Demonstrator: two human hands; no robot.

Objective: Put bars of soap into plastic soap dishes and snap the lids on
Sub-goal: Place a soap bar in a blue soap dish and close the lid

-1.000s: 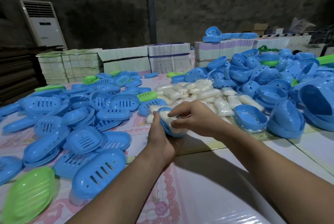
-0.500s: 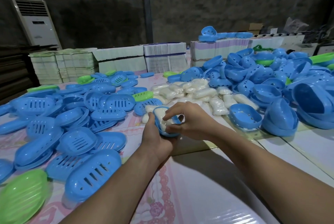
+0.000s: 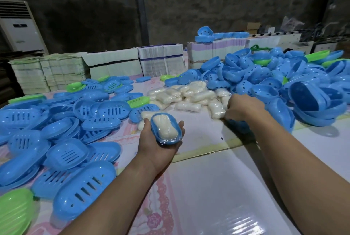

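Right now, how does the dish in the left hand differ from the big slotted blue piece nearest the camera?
The blue dish in the left hand is held off the table, open side up, with a wrapped soap bar inside. The slotted blue piece lies on the table, domed side up, showing no soap, and has slots. Both are blue plastic ovals.

Two hands are visible, the left hand (image 3: 161, 140) and the right hand (image 3: 244, 108). One air conditioner (image 3: 18, 26) stands at the upper left of the frame. The blue lids (image 3: 66, 154), blue dishes (image 3: 265, 90) and wrapped soap bars (image 3: 191, 94) are too many to count exactly.

wall (image 3: 208, 7): dark, rough | air conditioner (image 3: 19, 26): white, far left | light: dim
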